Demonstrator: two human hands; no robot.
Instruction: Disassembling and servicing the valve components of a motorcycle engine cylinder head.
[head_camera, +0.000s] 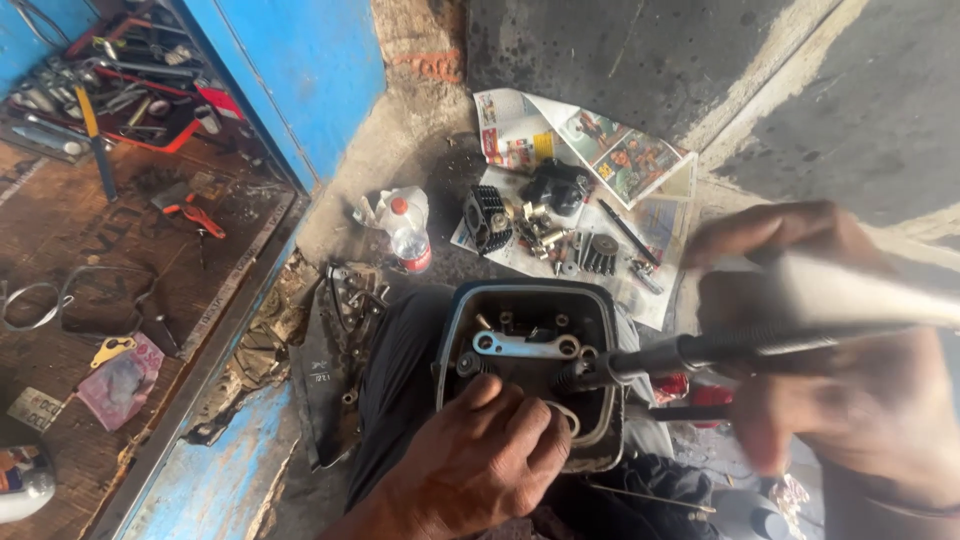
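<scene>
- I am seeing one dark engine cover sitting on the lap, open side up, one flat metal bracket lying inside it;
- my left hand is resting on its near rim, fingers curled inward; what they are pinching is hidden;
- my right hand is blurring, wrapped around one long socket wrench whose tip is entering the cover;
- one plastic bottle is standing by one printed paper sheet strewn with small parts, too many to count.
</scene>
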